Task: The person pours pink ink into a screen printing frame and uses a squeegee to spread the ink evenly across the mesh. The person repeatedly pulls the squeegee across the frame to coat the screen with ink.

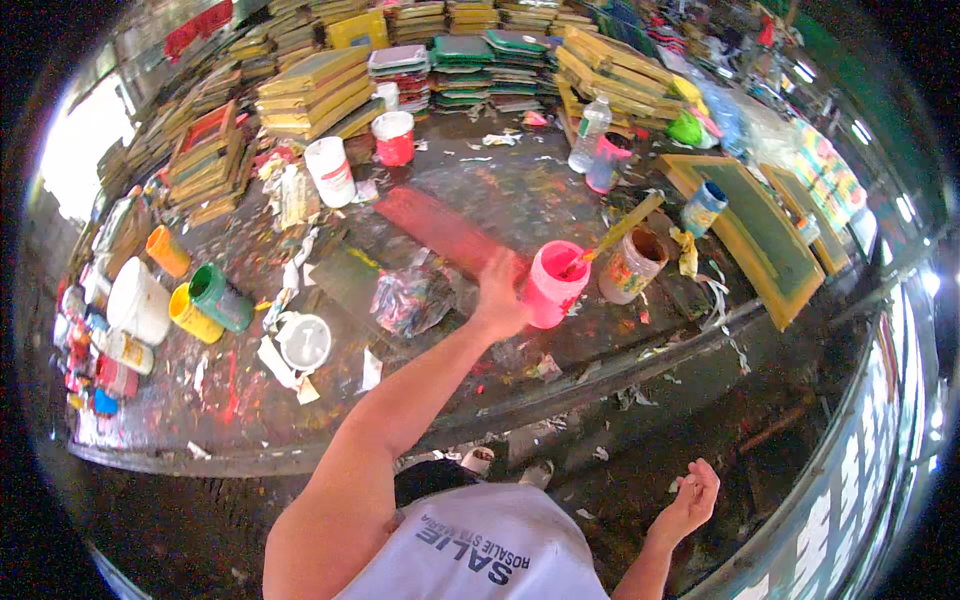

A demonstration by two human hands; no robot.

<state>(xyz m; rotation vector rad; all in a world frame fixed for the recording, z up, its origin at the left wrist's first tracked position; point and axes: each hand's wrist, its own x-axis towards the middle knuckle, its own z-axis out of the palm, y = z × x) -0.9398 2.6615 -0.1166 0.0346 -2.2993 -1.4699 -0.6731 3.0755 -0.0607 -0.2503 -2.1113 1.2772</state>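
Observation:
My left hand reaches over the work table and is closed around the near end of a long red-stained board, which is slightly blurred. Just right of that hand stands a pink tub of pink paint, close to the fingers. A paint-stained jar with brown contents is beside the tub, and a yellowish stick slants above them. My right hand hangs low at my side, away from the table, with loosely curled fingers and nothing seen in it.
A crumpled plastic bag lies left of my forearm. Green and yellow containers and a white bucket stand at the left. Wooden frames are stacked at the back; another green-panelled frame leans out at the right edge.

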